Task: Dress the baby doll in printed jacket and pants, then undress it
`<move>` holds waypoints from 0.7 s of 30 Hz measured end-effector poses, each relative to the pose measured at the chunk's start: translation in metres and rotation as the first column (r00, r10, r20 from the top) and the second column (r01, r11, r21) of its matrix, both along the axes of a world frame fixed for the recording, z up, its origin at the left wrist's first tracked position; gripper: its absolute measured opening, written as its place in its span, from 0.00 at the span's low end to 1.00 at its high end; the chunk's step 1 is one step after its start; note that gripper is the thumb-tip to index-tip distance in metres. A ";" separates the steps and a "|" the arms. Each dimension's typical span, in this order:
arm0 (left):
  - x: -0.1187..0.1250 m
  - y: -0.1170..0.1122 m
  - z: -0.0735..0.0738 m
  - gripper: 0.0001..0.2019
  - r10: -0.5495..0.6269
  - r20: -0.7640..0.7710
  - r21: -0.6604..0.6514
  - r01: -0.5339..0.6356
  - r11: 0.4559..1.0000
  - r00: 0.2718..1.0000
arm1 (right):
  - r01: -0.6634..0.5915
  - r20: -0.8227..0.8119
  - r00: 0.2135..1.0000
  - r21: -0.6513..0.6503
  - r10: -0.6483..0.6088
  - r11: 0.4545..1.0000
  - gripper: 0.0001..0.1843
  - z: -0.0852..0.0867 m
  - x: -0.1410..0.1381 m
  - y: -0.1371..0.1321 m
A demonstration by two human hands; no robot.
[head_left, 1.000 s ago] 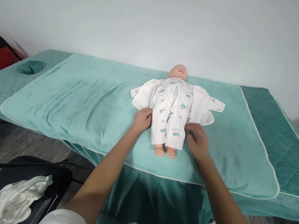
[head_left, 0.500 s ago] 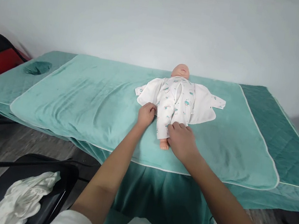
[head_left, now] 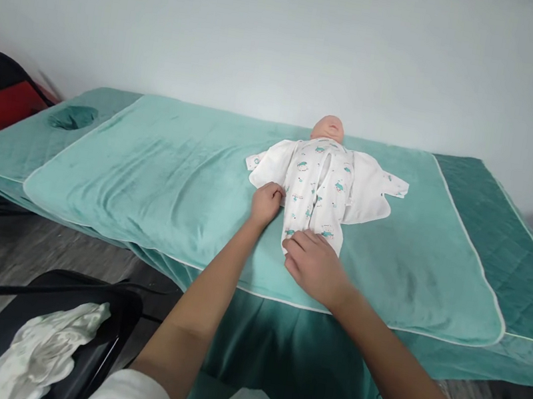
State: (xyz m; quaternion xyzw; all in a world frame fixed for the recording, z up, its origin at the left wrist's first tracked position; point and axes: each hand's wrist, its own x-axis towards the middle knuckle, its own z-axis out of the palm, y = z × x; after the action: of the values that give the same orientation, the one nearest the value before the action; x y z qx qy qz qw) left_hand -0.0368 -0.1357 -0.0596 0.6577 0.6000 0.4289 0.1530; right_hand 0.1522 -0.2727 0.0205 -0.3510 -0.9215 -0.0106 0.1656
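A baby doll (head_left: 329, 128) lies on its back, its head toward the wall. It wears a white baby outfit (head_left: 303, 178) with small green prints; plain white flaps and printed sleeves spread out on both sides. My left hand (head_left: 266, 203) is closed, thumb and fingers pinched at the outfit's edge beside the doll's leg on the left. Across the lower ends of the outfit's legs lies my right hand (head_left: 313, 268), its fingers bent onto the cuff of the left-hand leg. The doll's feet are hidden.
The doll rests on a long bed with a mint-green cover (head_left: 174, 171) and a face hole (head_left: 73, 117) at its left end. At lower left, crumpled white cloth (head_left: 44, 353) sits on a black chair (head_left: 120, 311). A red and black chair (head_left: 0, 107) stands farther left.
My right hand has shifted slightly left and down, onto the left-hand leg cuff, and the foot that showed there is now covered. My left hand stays at the outfit's side.
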 end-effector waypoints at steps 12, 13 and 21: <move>-0.001 0.000 0.000 0.11 0.000 0.068 -0.003 0.000 1.000 0.998 | 0.007 0.203 0.979 -0.018 -0.003 1.000 0.06 0.003 -0.019 0.017; -0.001 0.000 0.000 0.11 0.001 0.065 -0.002 -0.001 1.000 0.998 | 0.000 0.191 0.981 -0.030 0.006 1.000 0.06 0.004 -0.022 0.017; 0.000 0.000 0.002 0.11 0.051 0.006 -0.023 -0.050 0.998 0.999 | -0.084 0.060 0.994 -0.097 0.090 0.992 0.07 0.007 -0.013 0.010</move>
State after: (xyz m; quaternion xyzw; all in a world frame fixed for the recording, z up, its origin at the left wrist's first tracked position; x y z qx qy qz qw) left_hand -0.0366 -0.1353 -0.0576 0.6391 0.6206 0.4282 0.1516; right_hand 0.1396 -0.2624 0.0274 -0.3173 -0.9403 0.0289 0.1196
